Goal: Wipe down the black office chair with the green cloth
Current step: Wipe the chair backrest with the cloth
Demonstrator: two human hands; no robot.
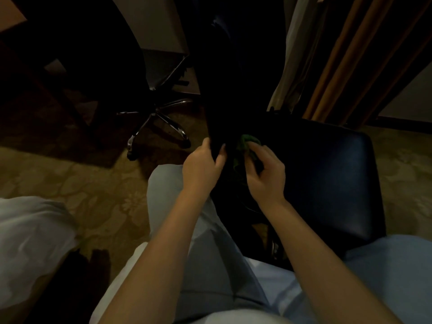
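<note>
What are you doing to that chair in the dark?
A person is cleaning the black padded office chair. Their left hand grips the edge of its dark backrest. The right hand holds a crumpled green cloth down where the backrest meets the seat. Another chair with a shiny metal star base stands behind, with no hand on it.

no readable text, labels, brands or numbers anywhere
</note>
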